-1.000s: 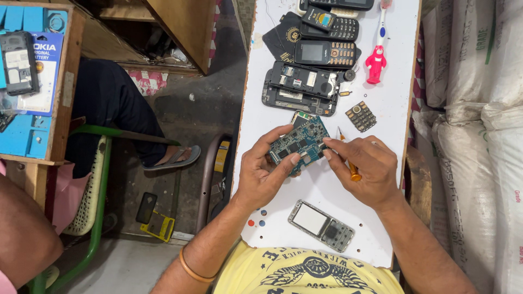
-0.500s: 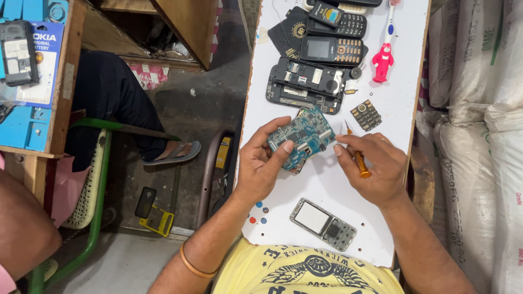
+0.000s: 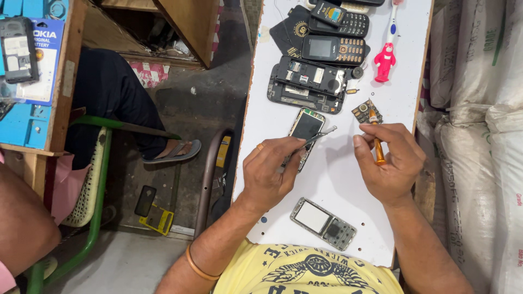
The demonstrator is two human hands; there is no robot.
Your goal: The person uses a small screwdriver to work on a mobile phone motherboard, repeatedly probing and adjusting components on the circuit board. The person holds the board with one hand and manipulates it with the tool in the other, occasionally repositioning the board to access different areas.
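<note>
One phone board (image 3: 306, 126) lay at twelve o'clock of my left hand (image 3: 271, 173), which gripped tweezers (image 3: 318, 136); my right hand (image 3: 389, 163) clenched one orange screwdriver (image 3: 377, 146), tip hard to see.

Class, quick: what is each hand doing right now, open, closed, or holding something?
Left hand: closed on tweezers, over the phone board.
Right hand: closed on an orange screwdriver, tip near a small keypad part.

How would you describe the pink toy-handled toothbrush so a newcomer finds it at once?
Start at the white table and go to its far right edge, beside the stacked keypad phones. The toothbrush lies there, the only bright pink thing, its handle shaped like a small figure.
</note>
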